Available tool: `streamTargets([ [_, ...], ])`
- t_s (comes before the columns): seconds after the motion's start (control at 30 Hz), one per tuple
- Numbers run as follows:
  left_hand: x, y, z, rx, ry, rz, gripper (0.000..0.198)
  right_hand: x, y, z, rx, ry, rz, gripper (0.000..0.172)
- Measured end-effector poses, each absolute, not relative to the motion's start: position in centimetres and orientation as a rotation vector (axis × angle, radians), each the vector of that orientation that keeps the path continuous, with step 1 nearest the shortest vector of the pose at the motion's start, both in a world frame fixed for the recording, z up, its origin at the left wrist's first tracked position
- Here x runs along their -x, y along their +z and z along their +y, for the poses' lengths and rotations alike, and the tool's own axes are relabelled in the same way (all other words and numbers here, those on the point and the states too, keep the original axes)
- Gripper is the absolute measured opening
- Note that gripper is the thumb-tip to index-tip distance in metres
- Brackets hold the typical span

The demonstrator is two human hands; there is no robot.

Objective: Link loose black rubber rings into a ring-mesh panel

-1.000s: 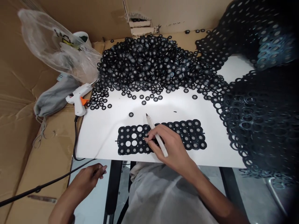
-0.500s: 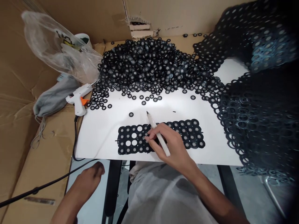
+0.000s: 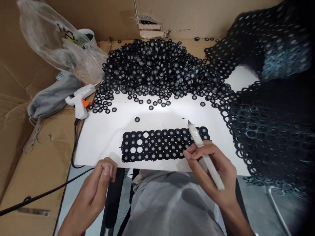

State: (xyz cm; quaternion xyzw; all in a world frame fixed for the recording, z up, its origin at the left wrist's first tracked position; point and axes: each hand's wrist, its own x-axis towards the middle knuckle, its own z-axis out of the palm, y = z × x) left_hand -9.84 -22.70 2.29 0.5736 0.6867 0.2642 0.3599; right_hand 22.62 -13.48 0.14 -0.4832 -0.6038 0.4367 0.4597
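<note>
Four rows of joined black rings (image 3: 159, 142) lie on the white board (image 3: 103, 131); most have grey centres, and a few near the left end show white. My right hand (image 3: 214, 167) grips a white pen-like tool (image 3: 209, 160) with a dark pointed tip, held over the right end of the rows. At the board's front edge, left of the rows, my left hand (image 3: 99, 183) is closed with its fingers curled in; what it holds, if anything, is hidden. One loose ring (image 3: 137, 119) rests above the rows.
A large heap of black rings (image 3: 157, 68) covers the back of the board. Linked ring sheets (image 3: 270, 131) spread along the right. On the left are a white glue gun (image 3: 81, 100) with a black cable, a grey pouch (image 3: 51, 96), a plastic bag (image 3: 61, 42) and a white cup (image 3: 86, 32).
My right hand has moved right with the white tool, uncovering the middle of the rows. My left hand has come up and right to the board's front edge.
</note>
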Motion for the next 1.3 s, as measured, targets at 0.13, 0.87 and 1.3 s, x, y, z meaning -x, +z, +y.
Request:
streamTargets([
  [0.13,9.3,1.8,-21.6,-1.663,0.768,1.847,0.022,-24.0,-0.6,-13.7,1.244,1.107,-1.478,0.013],
  [0.87,5.2,0.2,-17.8,-2.041,0.825,1.892,0.015,-26.7,0.2,-13.5,1.278,1.138,-1.6,0.015],
  [1.3,2.7,-0.2,-17.6,-2.091,0.77,1.961,0.054,-20.4,0.4,-11.2,0.963,1.418,-1.803,0.051],
])
